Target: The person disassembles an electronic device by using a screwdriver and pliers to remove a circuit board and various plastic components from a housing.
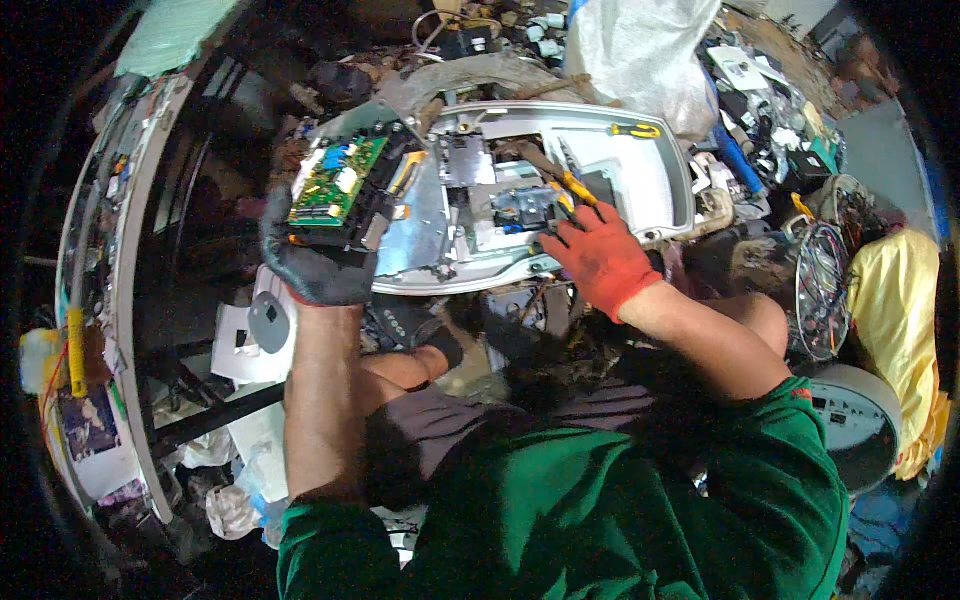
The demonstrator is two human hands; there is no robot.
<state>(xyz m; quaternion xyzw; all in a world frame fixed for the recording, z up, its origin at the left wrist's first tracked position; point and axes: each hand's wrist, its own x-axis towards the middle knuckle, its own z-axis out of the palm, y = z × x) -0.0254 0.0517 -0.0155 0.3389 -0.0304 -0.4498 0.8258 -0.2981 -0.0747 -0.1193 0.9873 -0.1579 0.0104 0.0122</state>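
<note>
My left hand (pixel 315 262), in a dark glove, is closed around the lower part of a black electronic module with a green circuit board (pixel 345 180), held tilted above the left end of a white plastic housing (pixel 655 190). My right hand (pixel 602 258), in a red-orange glove, reaches over the housing's near edge with its fingers apart. Its fingertips are at the yellow handles of pliers (pixel 574 186); whether they touch cannot be made out. Under these fingers sits a dark grey part (pixel 525 207). A metal plate (pixel 467 158) lies farther left in the housing.
A yellow-handled screwdriver (pixel 635 130) lies at the housing's far right. Behind stands a white sack (pixel 640 60). Scrap parts (pixel 770 110) heap up at the right, near a yellow sack (pixel 895 330) and a round grey casing (pixel 850 425). A long frame (pixel 125 300) stands left.
</note>
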